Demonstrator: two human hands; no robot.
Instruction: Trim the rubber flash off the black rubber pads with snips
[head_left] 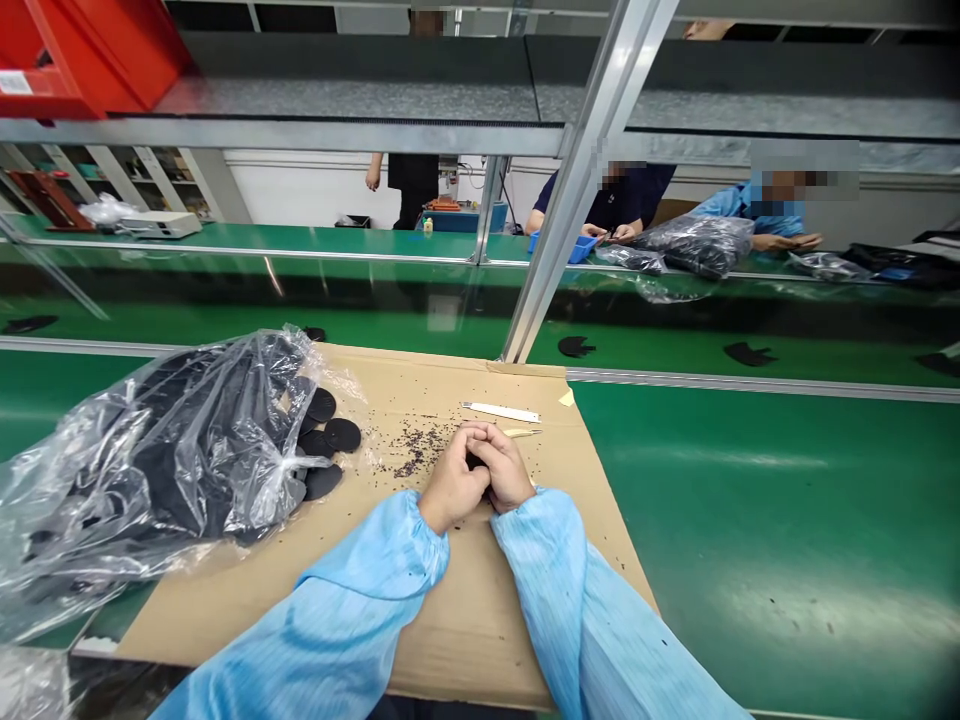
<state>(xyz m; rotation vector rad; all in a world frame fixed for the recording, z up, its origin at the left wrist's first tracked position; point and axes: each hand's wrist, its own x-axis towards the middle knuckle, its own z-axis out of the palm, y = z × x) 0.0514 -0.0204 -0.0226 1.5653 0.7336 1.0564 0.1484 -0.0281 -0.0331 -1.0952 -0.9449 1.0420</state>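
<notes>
My left hand [452,484] and my right hand [508,472] meet over the cardboard sheet [450,625], fingers curled and touching. Both close around a small black piece [474,460], mostly hidden by the fingers; its full shape cannot be made out. Just beyond the hands lies a slim white-handled tool [501,412]. A yellowish tool with a thin tip [523,433] is partly covered by my right hand. Small black scraps [416,450] are scattered left of my hands. Several flat black discs [343,435] rest farther left, at the mouth of a clear plastic bag [180,450].
A metal post [551,235] rises behind the cardboard. The green bench [765,490] extends to the right. Flat black pieces [748,353] lie on the green surface beyond the rail. A red bin [112,55] sits upper left. Other people are at the far bench.
</notes>
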